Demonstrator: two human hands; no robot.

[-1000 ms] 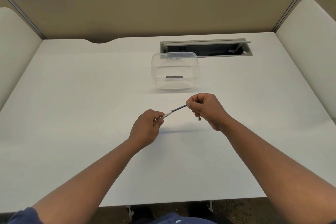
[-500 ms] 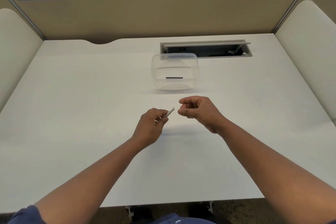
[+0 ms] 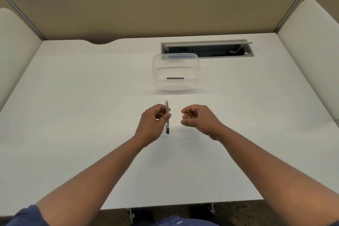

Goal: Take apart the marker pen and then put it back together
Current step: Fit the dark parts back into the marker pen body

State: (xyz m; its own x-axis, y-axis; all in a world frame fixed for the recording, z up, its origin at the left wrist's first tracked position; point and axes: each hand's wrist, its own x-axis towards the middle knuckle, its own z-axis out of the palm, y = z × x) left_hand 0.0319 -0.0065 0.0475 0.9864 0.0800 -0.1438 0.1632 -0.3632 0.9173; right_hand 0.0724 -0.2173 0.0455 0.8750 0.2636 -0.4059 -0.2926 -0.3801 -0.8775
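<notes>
Bare desk point(image 3: 73, 134) surrounds left hand point(image 3: 153, 124), grip pinching upright marker pen point(image 3: 167, 113); right hand point(image 3: 200, 121) curled, contents hidden.

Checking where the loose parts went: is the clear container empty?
No. The clear container holds one thin dark stick, lying flat near its front wall.

Both forearms were bare from the wrists up to the near edge of the view, with no watch, band or ring visible on either the left hand point(image 3: 153, 122) or the right hand point(image 3: 199, 120). A short dark navy sleeve point(image 3: 27, 216) covered the upper left arm at the near left corner. A sliver of the same dark navy showed at the near right corner. Between the arms, at the near edge, lay dark navy clothing point(image 3: 176, 222) bearing a small white mark.
</notes>
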